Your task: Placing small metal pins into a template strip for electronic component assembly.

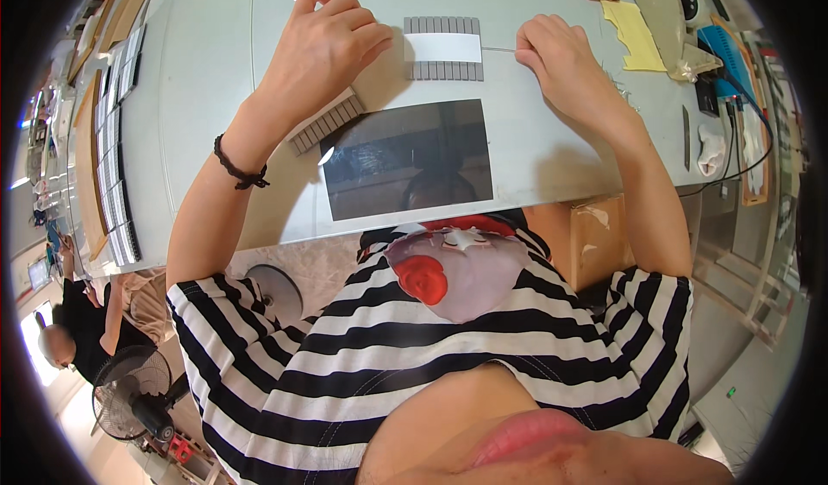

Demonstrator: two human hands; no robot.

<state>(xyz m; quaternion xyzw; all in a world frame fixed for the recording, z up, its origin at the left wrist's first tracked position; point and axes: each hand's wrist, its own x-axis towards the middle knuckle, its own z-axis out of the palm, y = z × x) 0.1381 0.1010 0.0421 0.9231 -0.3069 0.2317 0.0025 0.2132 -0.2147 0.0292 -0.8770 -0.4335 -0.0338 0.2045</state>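
Neither hand grips anything fully: the left hand (323,49) rests knuckles-up with its fingers curled loosely and its fingertips pressing the table (198,97) just left of the grey ribbed block (443,48), while the right hand (561,58) is bunched with thumb and fingers pinched together at the block's right side; whether something thin is caught in that pinch cannot be told.

Taking the ribbed block as the landmark: nearest the person, below it, lies a dark glossy rectangular panel (405,161) close to the table's front edge. Between that panel and the left hand, down-left of the block, a second strip of grey ribbed pieces (326,125) lies tilted, partly under the left wrist, which wears a dark braided bracelet (237,167). The block itself sits between the two hands, with a white band (442,47) across its middle.

Right of the block and farther back, a pale yellow sheet (636,36) lies on the table, with a blue device (723,49) beyond it near the table's right end. Far left of the block, rows of small trays (116,140) run along the table's left side.
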